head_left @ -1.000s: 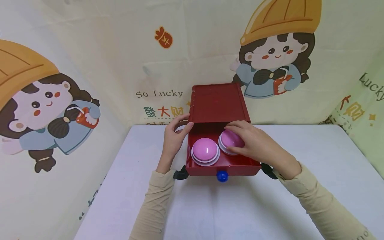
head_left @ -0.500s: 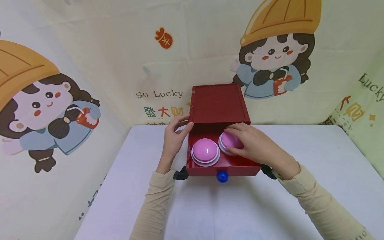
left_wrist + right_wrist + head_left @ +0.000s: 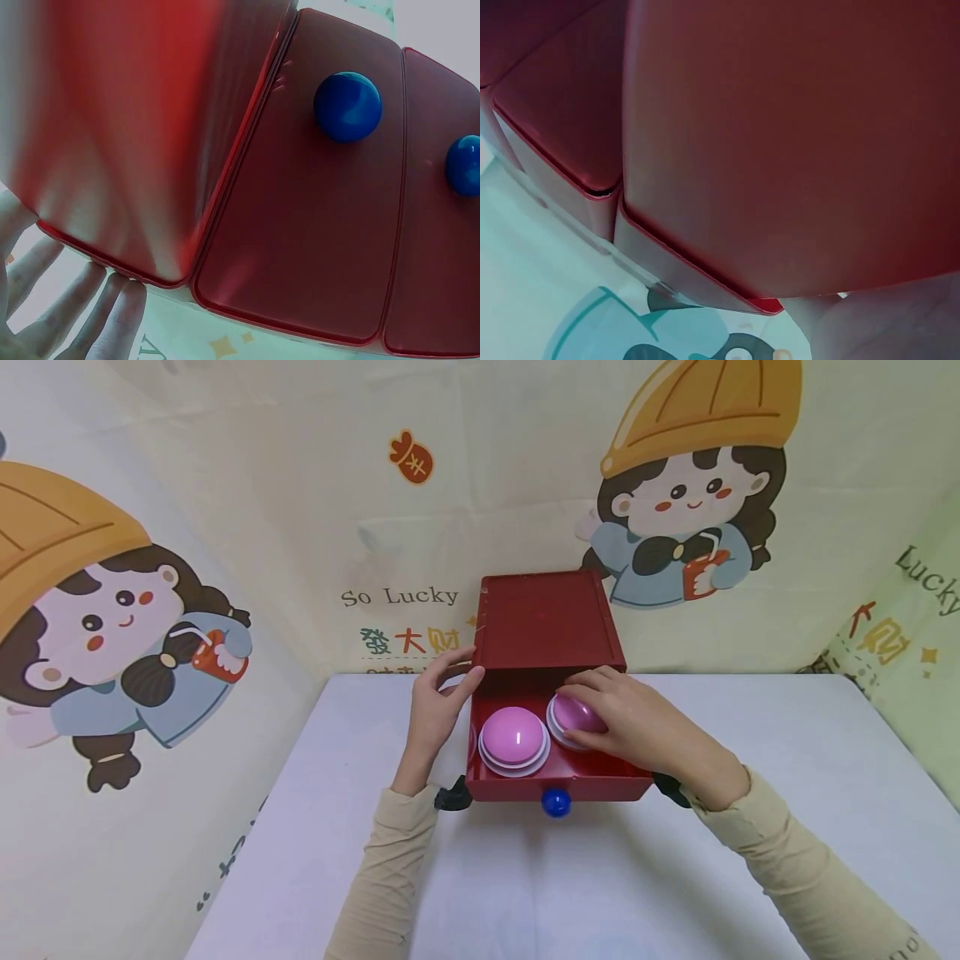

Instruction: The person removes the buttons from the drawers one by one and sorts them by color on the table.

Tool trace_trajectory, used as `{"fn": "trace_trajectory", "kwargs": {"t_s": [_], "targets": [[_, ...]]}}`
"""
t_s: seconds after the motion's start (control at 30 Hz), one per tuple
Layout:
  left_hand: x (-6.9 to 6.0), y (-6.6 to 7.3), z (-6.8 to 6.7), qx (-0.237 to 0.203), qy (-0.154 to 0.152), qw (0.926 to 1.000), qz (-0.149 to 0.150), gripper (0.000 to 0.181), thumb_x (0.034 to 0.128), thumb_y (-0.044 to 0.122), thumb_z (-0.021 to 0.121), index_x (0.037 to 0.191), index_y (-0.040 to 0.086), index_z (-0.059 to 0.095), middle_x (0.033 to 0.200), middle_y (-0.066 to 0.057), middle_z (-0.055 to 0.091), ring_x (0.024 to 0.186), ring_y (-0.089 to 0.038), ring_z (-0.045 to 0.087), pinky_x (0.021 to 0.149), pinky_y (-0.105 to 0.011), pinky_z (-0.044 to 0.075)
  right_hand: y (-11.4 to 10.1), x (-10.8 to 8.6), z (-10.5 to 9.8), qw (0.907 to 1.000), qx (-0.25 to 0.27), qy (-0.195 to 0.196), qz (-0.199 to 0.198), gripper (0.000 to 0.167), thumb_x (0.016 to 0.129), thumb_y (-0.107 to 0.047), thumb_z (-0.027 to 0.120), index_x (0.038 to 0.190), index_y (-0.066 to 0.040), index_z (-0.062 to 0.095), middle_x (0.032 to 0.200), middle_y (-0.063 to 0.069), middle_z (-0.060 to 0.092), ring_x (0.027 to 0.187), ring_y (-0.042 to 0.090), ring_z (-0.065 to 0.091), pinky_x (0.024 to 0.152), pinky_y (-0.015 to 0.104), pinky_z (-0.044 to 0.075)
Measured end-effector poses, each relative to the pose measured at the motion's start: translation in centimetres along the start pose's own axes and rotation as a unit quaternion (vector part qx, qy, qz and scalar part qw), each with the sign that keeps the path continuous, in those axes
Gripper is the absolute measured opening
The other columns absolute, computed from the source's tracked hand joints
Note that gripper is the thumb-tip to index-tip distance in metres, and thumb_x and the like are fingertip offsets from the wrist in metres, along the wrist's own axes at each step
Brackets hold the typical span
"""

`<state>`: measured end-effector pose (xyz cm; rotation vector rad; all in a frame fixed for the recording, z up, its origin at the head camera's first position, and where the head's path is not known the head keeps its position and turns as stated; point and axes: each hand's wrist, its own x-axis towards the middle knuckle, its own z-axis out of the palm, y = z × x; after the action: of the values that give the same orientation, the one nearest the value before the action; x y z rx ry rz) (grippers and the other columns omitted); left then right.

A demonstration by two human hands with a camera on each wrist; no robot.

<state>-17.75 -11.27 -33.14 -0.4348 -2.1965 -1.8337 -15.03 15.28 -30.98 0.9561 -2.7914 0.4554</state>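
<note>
Cloth (image 3: pixel 300 510) printed with cartoon figures rises, in my remote view, behind a white table (image 3: pixel 315 777). I see a red cabinet (image 3: pixel 551 622), its top drawer (image 3: pixel 510 790) pulled out. The right hand (image 3: pixel 630 718) curls round one pink dome (image 3: pixel 579 716) in that drawer; the left hand (image 3: pixel 438 697), fingers relaxed, touches the cabinet's left side. I see another pink dome (image 3: pixel 513 735) beside the first, and a blue knob (image 3: pixel 556 803) on the drawer front.

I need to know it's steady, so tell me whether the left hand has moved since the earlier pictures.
No. Judged against the "So Lucky" lettering in the head view, the left hand shows no visible shift in any direction.
</note>
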Motion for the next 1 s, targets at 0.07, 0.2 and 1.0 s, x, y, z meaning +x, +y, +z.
{"fn": "trace_trajectory", "kwargs": {"t_s": [0.07,0.2,1.0], "targets": [[0.0,0.0,0.0,0.001,0.000,1.0000,0.000,0.041,0.0956,0.013,0.065,0.133,-0.001,0.059,0.130,-0.017,0.061,0.116,-0.031,0.061,0.092,-0.037,0.056,0.1,0.0,0.0,1.0000,0.000,0.003,-0.009,0.055,0.082,-0.035,0.081,0.128,-0.009,0.065,0.128,0.011,0.061,0.122,0.030,0.053,0.089,0.049,0.057],[-0.1,-0.1,0.0,0.001,0.001,1.0000,0.000,0.041,0.0956,0.013,0.066,0.133,-0.001,0.059,0.130,-0.017,0.061,0.116,-0.032,0.061,0.092,-0.036,0.056,0.1,-0.1,-0.1,0.9999,0.005,0.005,-0.015,0.054,0.081,-0.034,0.083,0.127,-0.011,0.067,0.128,0.011,0.061,0.122,0.029,0.053,0.087,0.048,0.058],[0.8,-3.7,0.0,0.000,0.015,0.9997,0.018,0.040,0.0939,0.027,0.069,0.132,0.015,0.064,0.128,-0.005,0.064,0.113,-0.021,0.062,0.088,-0.029,0.057,0.0,-0.5,-1.2,0.9947,0.018,0.078,-0.065,0.051,0.080,-0.033,0.084,0.123,-0.011,0.071,0.128,0.011,0.063,0.119,0.026,0.055,0.083,0.043,0.060]]}}
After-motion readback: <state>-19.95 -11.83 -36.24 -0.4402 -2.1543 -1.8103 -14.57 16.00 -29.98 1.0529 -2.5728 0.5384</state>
